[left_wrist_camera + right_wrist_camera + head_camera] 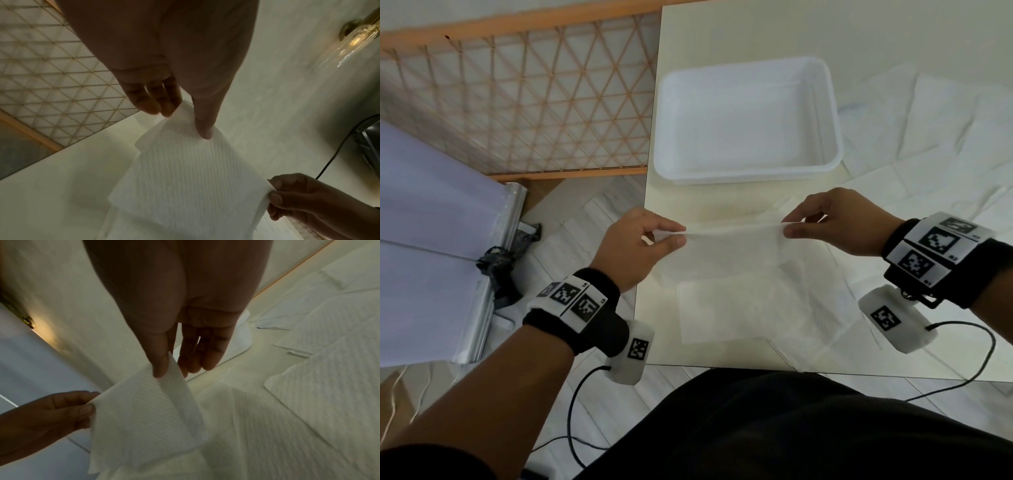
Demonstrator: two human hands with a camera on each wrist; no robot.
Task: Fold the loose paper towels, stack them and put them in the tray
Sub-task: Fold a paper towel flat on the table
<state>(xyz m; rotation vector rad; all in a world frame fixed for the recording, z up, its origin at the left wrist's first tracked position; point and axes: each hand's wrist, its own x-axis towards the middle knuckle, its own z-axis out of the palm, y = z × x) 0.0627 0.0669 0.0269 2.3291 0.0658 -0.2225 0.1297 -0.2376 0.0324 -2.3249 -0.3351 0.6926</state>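
Observation:
A white paper towel (732,253) hangs stretched above the table between both hands. My left hand (671,234) pinches its left top corner, and my right hand (789,228) pinches the right top corner. In the left wrist view the towel (185,178) drops from my left hand (185,120), with the right hand (273,190) at its far corner. In the right wrist view the towel (144,415) droops doubled over from my right hand (170,368). A folded towel (722,311) lies flat on the table beneath. The white tray (835,113) stands just beyond, with nothing in it.
Several loose paper towels (928,137) lie spread over the right side of the table (722,34). The table's left edge runs just by my left hand. A wooden lattice screen (517,102) and a white panel (431,240) stand to the left, off the table.

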